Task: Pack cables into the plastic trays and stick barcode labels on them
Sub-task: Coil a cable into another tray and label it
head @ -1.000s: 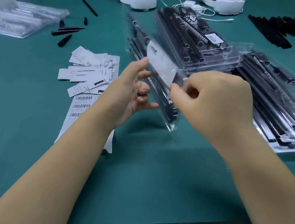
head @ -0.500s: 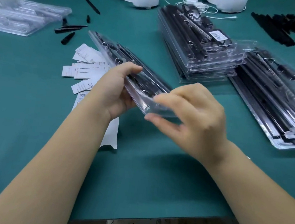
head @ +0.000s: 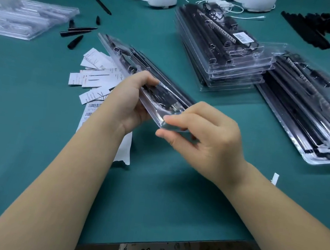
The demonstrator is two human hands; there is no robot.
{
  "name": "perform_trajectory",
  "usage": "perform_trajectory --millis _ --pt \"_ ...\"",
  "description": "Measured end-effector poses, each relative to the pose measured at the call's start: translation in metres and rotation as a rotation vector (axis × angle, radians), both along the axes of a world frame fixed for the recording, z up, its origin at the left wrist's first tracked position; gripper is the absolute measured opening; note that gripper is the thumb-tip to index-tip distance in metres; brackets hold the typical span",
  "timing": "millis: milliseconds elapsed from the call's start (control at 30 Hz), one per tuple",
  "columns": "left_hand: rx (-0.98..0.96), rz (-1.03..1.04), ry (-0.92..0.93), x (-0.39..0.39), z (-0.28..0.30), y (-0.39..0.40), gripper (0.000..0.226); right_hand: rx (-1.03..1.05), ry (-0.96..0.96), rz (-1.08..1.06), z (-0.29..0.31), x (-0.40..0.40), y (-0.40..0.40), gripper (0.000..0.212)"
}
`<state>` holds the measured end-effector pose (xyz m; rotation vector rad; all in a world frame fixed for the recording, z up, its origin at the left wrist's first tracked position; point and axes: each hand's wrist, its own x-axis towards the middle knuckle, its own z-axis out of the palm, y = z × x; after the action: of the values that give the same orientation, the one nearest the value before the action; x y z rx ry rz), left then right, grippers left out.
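A long clear plastic tray (head: 126, 58) packed with black cables lies slanted above the green table, its far end toward the upper left. My left hand (head: 128, 100) grips its left edge, thumb on top. My right hand (head: 204, 135) pinches the tray's near corner between thumb and fingers. A sheet of barcode labels (head: 91, 112) lies under my left wrist, partly hidden. Loose white label slips (head: 92, 71) are scattered beside it.
A stack of packed trays (head: 225, 55) with a barcode label on top stands at centre right. More packed trays (head: 309, 112) lie at far right. Empty clear trays (head: 26, 18) sit at far left. Black parts (head: 78, 32) and loose black cables (head: 315, 29) lie at the back.
The tray stood on edge with a white card facing me one second ago; it has been turned down to lie nearly flat. My right hand shifted to the near corner.
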<state>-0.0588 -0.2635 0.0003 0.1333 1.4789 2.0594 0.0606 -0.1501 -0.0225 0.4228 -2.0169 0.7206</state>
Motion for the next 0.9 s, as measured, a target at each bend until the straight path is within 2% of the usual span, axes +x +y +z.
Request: perform_trajectory --millis 67,167,233,300,367,467,633,767,900 --pt "0.047 0.028 0.017 0.000 -0.001 0.000 0.009 -0.161 -0.098 0.087 0.002 0.004 0.001 0.019" --pt "0.119 0.069 0.062 -0.004 -0.001 -0.002 0.017 -0.230 -0.266 0.130 0.002 0.011 0.009 0.042" --pt "0.186 0.071 0.103 -0.007 0.000 -0.006 0.022 -0.393 -0.615 0.150 0.004 0.009 0.010 0.051" --pt "0.243 0.084 0.142 -0.008 -0.001 -0.006 0.022 -0.712 -1.009 0.207 0.007 0.003 0.009 0.044" --pt "0.263 0.143 0.173 -0.009 -0.001 -0.002 0.025 -0.939 -1.164 0.247 0.007 -0.003 0.013 0.037" --pt "0.279 0.189 0.190 -0.005 -0.002 0.004 0.040 -1.154 -1.200 0.330 0.007 -0.007 0.019 0.039" --pt "0.247 0.187 0.185 0.001 -0.007 0.012 0.026 -1.386 -1.165 0.473 0.006 -0.010 0.027 0.024" --pt "0.170 0.159 0.201 0.007 -0.012 0.018 0.031 -1.496 -1.119 0.481 0.003 -0.010 0.031 0.022" --pt "0.141 0.139 0.210 0.010 -0.014 0.019 0.035 -1.566 -1.056 0.399 0.002 -0.012 0.032 0.009"
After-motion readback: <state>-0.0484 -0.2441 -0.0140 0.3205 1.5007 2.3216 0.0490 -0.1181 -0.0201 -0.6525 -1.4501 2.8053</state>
